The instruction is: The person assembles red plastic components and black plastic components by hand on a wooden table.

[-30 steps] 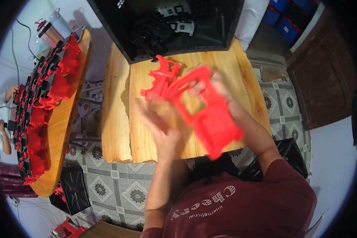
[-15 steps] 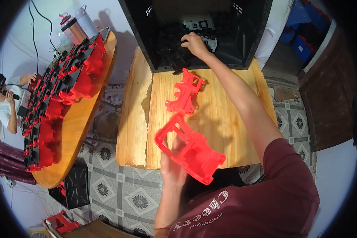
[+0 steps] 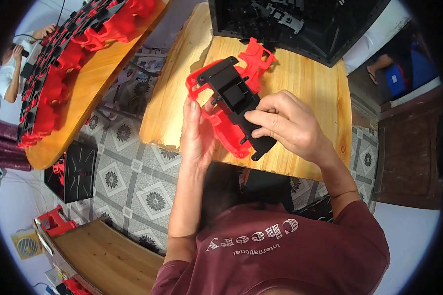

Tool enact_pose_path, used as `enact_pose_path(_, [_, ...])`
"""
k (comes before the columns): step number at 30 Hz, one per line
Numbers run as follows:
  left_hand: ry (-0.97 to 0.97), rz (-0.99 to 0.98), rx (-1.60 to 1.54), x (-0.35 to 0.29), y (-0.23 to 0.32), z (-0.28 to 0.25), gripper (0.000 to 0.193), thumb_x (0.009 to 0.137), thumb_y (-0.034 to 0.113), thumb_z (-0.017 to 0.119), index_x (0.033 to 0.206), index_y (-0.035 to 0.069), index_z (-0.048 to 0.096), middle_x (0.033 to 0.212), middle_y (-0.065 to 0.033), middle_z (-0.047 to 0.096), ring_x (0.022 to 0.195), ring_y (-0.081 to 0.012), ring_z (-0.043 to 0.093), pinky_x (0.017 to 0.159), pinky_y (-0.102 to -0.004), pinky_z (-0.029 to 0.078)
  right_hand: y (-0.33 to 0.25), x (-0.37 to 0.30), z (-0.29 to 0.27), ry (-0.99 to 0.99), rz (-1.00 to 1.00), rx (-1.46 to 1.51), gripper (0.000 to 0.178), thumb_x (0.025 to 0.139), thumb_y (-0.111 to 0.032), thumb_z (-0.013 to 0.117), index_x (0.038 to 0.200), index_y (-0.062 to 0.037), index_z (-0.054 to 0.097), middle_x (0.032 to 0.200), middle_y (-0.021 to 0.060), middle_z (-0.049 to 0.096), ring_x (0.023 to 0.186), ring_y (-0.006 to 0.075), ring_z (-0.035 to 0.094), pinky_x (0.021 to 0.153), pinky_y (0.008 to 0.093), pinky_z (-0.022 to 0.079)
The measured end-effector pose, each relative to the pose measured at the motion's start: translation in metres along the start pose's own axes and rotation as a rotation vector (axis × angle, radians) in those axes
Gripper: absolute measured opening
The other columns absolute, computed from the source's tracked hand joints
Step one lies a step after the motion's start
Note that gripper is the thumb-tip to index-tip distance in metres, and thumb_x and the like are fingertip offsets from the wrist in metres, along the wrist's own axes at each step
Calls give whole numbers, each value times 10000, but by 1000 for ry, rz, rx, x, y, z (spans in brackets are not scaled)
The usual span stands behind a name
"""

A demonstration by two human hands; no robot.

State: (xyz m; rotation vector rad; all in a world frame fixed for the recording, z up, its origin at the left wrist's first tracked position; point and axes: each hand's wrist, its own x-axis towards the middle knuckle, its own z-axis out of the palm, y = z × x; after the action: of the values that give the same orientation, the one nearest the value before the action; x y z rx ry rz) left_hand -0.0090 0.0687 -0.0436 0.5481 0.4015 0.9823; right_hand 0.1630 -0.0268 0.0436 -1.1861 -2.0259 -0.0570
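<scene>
My left hand (image 3: 198, 130) is closed on the left side of a red plastic housing (image 3: 225, 136), holding it over the near edge of the wooden table. My right hand (image 3: 291, 125) pinches the lower right part of a black plastic plate (image 3: 221, 78) with a square raised block in its middle. The plate lies slantwise over the red housing and hides much of it. Whether the two touch all along, I cannot tell. Just beyond them, a second red housing (image 3: 261, 61) rests on the table.
A black bin (image 3: 320, 42) with grey and black parts stands at the table's far side. On the left, a wooden table (image 3: 96, 93) carries rows of red housings with black plates. Below it sits a black crate (image 3: 79, 172). Another person (image 3: 12, 73) is at the far left.
My right hand has come back from the bin to the red housing and now holds a black plate over it. My left hand still holds the housing. The whole view has shifted.
</scene>
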Motion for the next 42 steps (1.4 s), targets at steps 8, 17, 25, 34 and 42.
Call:
enact_pose_path(8, [-135,31,60,-17,11,5,627,970,389,561,1459,131,264,1328,-161,503,1223,-273,507,1019,-448,449,-19,1,10,-29,-13,-60,449,602,18,817,1021,-29,663,875,73,566,750,202,566,597,298,489])
enact_pose_path(17, [-185,58,268,-20,6,12,1063,855,246,712,1543,157,-93,1518,-175,216,1313,-316,411,1070,-428,381,13,12,28,317,278,61,476,865,-327,705,1196,1,605,1060,85,625,918,209,624,810,316,512])
enact_pose_path(25, [-57,285,510,-39,10,15,959,893,143,629,1532,77,-82,1424,-175,339,1271,-244,432,1044,-376,402,18,34,48,-126,546,971,650,941,-254,632,1461,-6,332,1371,112,487,1251,153,470,1032,289,392])
enact_pose_path(34, [-111,781,573,-96,60,23,1287,737,50,751,1466,130,-307,1463,-218,308,1263,-292,473,1033,-397,416,-42,20,58,-177,373,1033,879,745,-98,812,1450,77,317,1364,149,503,1220,217,524,1028,335,412])
enact_pose_path(42, [511,1503,711,-116,210,-52,894,766,174,658,1488,86,138,1377,-117,389,1223,-243,466,1039,-394,404,-67,107,101,-359,73,1041,1022,791,-364,781,1523,-20,157,1538,189,289,1399,302,348,1090,424,351])
